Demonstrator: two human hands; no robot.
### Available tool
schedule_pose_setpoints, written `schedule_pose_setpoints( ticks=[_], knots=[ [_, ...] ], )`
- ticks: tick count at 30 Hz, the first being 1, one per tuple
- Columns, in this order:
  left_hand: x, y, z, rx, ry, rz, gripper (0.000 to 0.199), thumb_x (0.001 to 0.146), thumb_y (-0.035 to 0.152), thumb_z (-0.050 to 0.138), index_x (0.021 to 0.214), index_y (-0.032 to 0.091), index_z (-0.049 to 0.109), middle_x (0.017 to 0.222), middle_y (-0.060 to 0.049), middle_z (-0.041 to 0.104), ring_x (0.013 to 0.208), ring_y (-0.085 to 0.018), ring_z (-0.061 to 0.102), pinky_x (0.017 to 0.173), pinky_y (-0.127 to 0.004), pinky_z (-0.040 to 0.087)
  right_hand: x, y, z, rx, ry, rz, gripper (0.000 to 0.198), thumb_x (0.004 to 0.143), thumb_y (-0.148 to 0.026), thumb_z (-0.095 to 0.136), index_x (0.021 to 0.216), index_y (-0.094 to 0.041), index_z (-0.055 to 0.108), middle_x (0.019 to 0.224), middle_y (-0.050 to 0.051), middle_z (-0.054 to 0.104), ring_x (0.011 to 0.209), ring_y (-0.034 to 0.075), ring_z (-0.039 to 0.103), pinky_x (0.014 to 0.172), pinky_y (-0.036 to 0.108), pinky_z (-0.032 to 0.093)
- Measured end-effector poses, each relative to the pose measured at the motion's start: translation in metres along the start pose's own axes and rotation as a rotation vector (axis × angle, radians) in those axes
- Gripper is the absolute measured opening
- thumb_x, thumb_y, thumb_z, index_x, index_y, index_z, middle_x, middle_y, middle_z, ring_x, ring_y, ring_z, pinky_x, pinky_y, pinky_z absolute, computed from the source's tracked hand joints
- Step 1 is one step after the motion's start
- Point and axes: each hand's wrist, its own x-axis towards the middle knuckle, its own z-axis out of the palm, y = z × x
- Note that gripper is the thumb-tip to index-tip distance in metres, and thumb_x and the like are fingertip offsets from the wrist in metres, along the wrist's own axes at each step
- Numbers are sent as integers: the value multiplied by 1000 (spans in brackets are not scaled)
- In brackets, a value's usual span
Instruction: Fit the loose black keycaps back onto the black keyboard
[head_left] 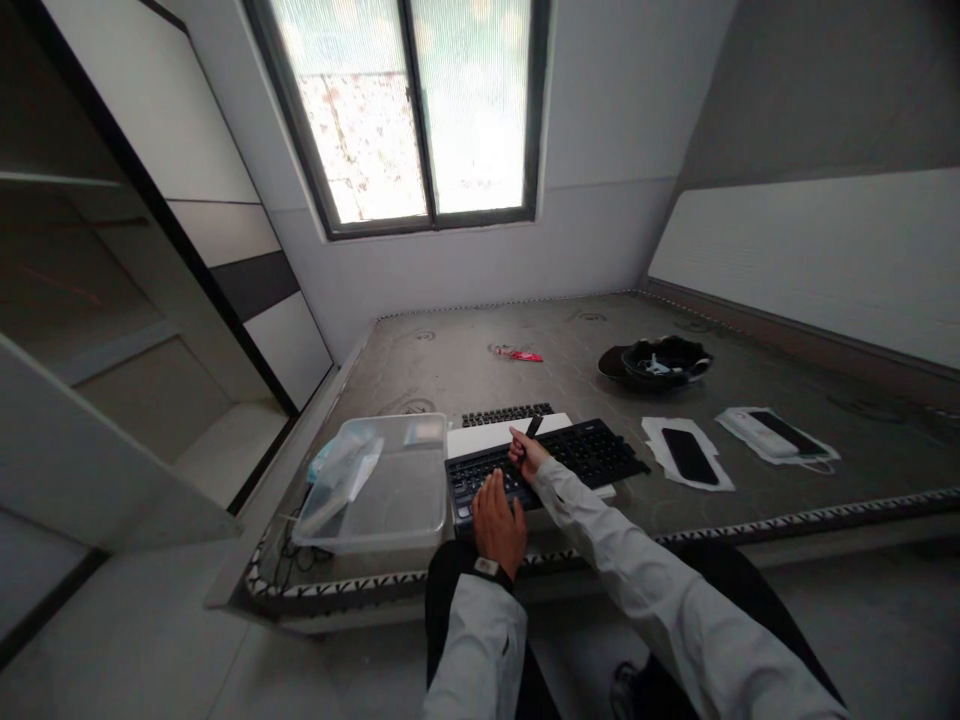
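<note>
A black keyboard [577,452] lies on the mattress in front of me, partly on a white sheet or board [469,437]. My left hand [501,525] rests on its near left part, palm down with fingers extended. My right hand [527,455] is closed around a slim black tool [534,427], perhaps a small brush, held upright over the keyboard's middle. The tool's lower end is hidden by the hand. Behind the white sheet lies a strip of black keys [506,414]; I cannot tell whether they are loose.
At left stands a clear plastic box [397,540] with plastic bags [352,470]. Two white packages with dark panels [688,457] [780,435] lie at right. Behind them sits a dark cap [667,362] holding small items. A red packet [521,355] lies farther back on the mattress [450,345].
</note>
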Motion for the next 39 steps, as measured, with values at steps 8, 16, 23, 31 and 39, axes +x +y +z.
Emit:
schedule_pose_setpoints(
  ticks=[8, 16, 23, 31, 39],
  knots=[
    [-2, -1, 1, -10, 15, -3, 50, 90, 19, 45, 139, 12, 42, 134, -13, 54, 126, -24, 46, 105, -42, 36, 1, 8, 9, -90, -34, -58, 53, 55, -52, 81, 46, -22, 38, 39, -8, 34, 38, 6, 31, 41, 25, 22],
    [0, 0, -1, -24, 5, -12, 50, 89, 18, 47, 138, 11, 42, 135, -13, 53, 126, -23, 46, 106, -41, 36, 1, -1, 8, -57, -55, -72, 56, 55, -57, 80, 45, -22, 38, 41, -9, 30, 41, 6, 29, 42, 25, 24],
    [-1, 0, -1, -19, 20, -11, 51, 88, 17, 48, 138, 12, 43, 133, -13, 55, 125, -24, 47, 104, -41, 37, -5, -2, 2, -8, -52, -61, 58, 59, -59, 77, 45, -22, 35, 40, -8, 29, 41, 6, 27, 44, 26, 27],
    [0, 1, -2, -24, 29, -5, 49, 89, 17, 46, 138, 12, 43, 132, -13, 55, 124, -24, 48, 104, -41, 37, -8, -4, -1, 33, -39, -55, 59, 60, -60, 76, 45, -22, 33, 41, -7, 29, 41, 7, 30, 44, 27, 25],
    [0, -1, -2, -49, 7, -17, 51, 88, 16, 48, 138, 12, 43, 133, -13, 54, 124, -24, 47, 104, -42, 37, -7, 0, -2, 18, -44, -43, 58, 58, -58, 78, 47, -22, 34, 41, -8, 31, 42, 7, 32, 46, 27, 28]
  ],
)
